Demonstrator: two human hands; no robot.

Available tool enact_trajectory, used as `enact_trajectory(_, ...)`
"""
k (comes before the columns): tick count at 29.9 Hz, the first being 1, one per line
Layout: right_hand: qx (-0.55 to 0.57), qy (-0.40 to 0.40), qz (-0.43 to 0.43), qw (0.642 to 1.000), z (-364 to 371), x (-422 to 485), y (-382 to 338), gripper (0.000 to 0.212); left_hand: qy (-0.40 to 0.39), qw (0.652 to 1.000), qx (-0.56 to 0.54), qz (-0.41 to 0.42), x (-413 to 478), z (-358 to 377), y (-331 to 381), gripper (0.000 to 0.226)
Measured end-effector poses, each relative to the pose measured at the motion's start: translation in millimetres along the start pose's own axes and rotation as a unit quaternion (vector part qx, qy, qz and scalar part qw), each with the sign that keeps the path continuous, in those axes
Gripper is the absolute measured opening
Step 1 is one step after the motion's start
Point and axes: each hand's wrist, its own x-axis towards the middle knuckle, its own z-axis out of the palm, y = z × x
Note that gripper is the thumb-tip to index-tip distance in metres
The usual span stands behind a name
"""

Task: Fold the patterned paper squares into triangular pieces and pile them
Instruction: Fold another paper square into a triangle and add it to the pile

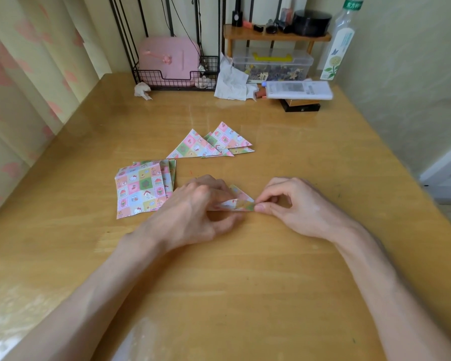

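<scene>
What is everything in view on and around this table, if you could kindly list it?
folded triangles: several, pink-green patterned, overlapping mid-table
paper squares: fanned stack, same pattern, left of centre
half-folded piece: one, patterned, nearest the viewer
table: one, light wood
wire rack: one, black, back edge
pink case: one, pink, in the rack
crumpled tissues: two, whitish, by the rack
wooden shelf: one, brown, at the back
clear box: one, yellow handle, under the shelf
bottle: one, clear with green cap, back right
left hand: one, gripping the half-folded piece
right hand: one, pinching its right corner
</scene>
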Motion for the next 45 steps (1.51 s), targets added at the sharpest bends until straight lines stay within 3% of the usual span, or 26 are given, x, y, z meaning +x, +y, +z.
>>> enact_trajectory(2, 0.008, 0.006, 0.002, 1.000, 3, 1, 0, 0.013, 0.022, 1.000, 0.013, -0.011, 0, 0, 0, 0.045)
enact_trajectory(5, 0.004, 0.026, 0.005, 1.000, 8, 4, -1, 0.022, 0.048, 0.998, 0.028, -0.037, 1, 0, -1, 0.054)
enact_trajectory(11, -0.003, 0.085, 0.028, 0.996, 18, 6, -4, 0.013, 0.085, 0.993, 0.023, -0.081, 1, 10, -3, 0.031)
enact_trajectory(16, -0.013, 0.106, 0.028, 0.994, 23, 7, -6, 0.011, 0.093, 0.993, 0.008, -0.078, 1, 9, 0, 0.046)
enact_trajectory(23, -0.068, 0.102, -0.008, 0.992, 28, 7, -3, 0.019, 0.105, 0.991, 0.018, -0.085, 2, 10, 2, 0.017)
enact_trajectory(29, -0.078, 0.097, -0.009, 0.992, 28, 5, -2, 0.022, 0.112, 0.987, 0.089, -0.078, 1, 7, 1, 0.020)
enact_trajectory(34, -0.086, 0.085, 0.001, 0.993, 28, 4, -4, 0.024, 0.093, 0.984, 0.139, -0.063, 2, 6, 2, 0.038)
enact_trajectory(45, -0.086, 0.076, 0.013, 0.993, 26, 4, -8, 0.026, 0.108, 0.974, 0.196, -0.022, 0, 7, 2, 0.031)
